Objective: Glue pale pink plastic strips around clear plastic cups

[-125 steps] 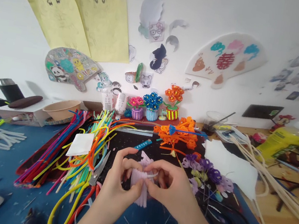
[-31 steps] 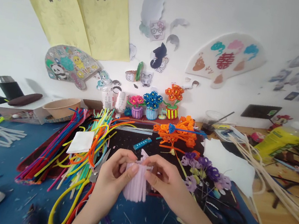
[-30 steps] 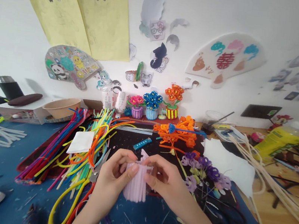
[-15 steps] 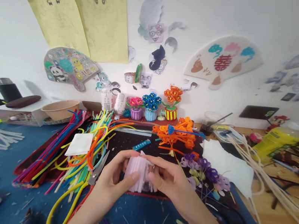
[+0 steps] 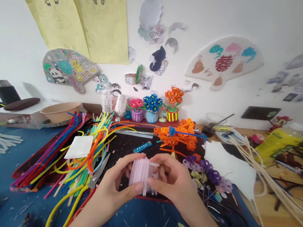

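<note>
A small pale pink cup-shaped piece [image 5: 140, 171], covered in upright fuzzy strips, is held between both hands above the dark mat. My left hand [image 5: 120, 179] wraps its left side, thumb across the lower front and fingers behind. At its right side, my right hand [image 5: 172, 176] pinches a pale strip [image 5: 154, 164] near the rim, with the thumb lower down by the edge. One strip hangs down at the right of the covered part. Part of the right side looks clear. Scissors [image 5: 97, 174] lie open left of my left hand.
Bundles of coloured pipe cleaners [image 5: 93, 146] lie at the left. Orange flowers [image 5: 185, 134] and purple flowers [image 5: 211, 173] are on the right of the mat. Three small flower pots [image 5: 151, 116] stand by the wall. A yellow bottle [image 5: 279, 143] stands far right.
The pink piece has turned a little between my hands, and a strip at its right now shows apart. My right fingers have shifted on its right side. The view has moved slightly.
</note>
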### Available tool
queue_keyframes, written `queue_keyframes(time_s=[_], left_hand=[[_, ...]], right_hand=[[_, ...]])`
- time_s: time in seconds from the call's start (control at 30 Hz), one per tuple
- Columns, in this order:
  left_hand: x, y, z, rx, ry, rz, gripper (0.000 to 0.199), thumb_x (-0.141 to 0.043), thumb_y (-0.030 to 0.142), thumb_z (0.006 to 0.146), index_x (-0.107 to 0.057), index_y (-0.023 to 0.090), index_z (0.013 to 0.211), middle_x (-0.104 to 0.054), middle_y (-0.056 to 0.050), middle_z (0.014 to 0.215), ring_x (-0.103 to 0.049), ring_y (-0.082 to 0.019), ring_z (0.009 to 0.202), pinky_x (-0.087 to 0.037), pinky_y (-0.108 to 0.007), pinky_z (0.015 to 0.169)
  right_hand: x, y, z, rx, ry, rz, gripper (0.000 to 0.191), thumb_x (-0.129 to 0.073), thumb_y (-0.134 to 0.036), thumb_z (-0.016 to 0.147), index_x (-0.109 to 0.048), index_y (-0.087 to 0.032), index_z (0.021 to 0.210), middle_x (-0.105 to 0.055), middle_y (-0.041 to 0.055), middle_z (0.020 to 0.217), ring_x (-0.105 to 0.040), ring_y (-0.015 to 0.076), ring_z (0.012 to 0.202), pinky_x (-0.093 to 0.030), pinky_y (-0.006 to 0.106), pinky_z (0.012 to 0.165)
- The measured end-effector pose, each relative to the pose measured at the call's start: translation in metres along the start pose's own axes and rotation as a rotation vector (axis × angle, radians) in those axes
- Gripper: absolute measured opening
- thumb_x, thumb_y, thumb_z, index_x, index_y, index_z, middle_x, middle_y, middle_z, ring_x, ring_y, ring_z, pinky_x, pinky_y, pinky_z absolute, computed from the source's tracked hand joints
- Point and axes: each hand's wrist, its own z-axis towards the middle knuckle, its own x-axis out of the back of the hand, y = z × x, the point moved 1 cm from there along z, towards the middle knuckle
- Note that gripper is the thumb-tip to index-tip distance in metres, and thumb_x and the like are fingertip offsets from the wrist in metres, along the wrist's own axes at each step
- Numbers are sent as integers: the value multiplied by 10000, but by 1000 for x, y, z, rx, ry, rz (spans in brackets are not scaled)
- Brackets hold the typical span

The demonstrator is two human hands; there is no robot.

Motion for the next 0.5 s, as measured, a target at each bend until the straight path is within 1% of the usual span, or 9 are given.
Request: queue_keyframes(time_s=[0.07,0.17,0.27,0.37,0.43,0.5], left_hand=[[1,-1,0,-15,-5,9,502,-709,388,835,-552,331,1308,-596,-56,1234,-556,-280,1123,-424,-396,952],[1,-1,-1,-29,-9,24,526,-707,376,840,-530,345,1335,-578,-57,1298,-533,-289,1174,-406,-417,987],[-1,0,-2,-39,-9,47,515,-704,370,845,-533,356,1330,-573,-53,1329,-536,-285,1178,-400,-424,996],[-2,1,-2,-55,4,68,497,-698,347,849,-537,374,1319,-554,-37,1357,-528,-271,1190,-385,-418,1010],[-3,2,-2,-65,15,85,489,-693,350,851,-538,372,1314,-560,-35,1344,-529,-261,1174,-383,-410,1003],[-5,2,-1,-62,49,115,436,-668,375,864,-559,350,1286,-598,-40,1275,-553,-241,1091,-402,-393,952]], right_hand=[[0,1,0,-4,-12,6,441,-865,-305,693,-643,-251,1070,-434,-67,718,-377,90,633,-312,210,574],[-2,0,-2,-8,-9,24,547,-869,-291,681,-604,-285,1160,-431,-62,772,-354,89,633,-288,214,566],[-4,-3,-4,-19,13,51,560,-842,-261,702,-579,-298,1195,-416,-57,816,-340,82,622,-281,213,557],[-5,-6,-6,-39,7,66,602,-843,-227,684,-569,-300,1215,-384,-62,812,-329,75,611,-291,211,562],[-5,-6,-5,-34,8,54,589,-840,-240,693,-576,-301,1215,-380,-64,800,-336,75,610,-302,211,570],[-5,-4,-4,-23,25,40,470,-791,-297,765,-595,-294,1192,-421,-56,810,-356,76,610,-318,215,574]])
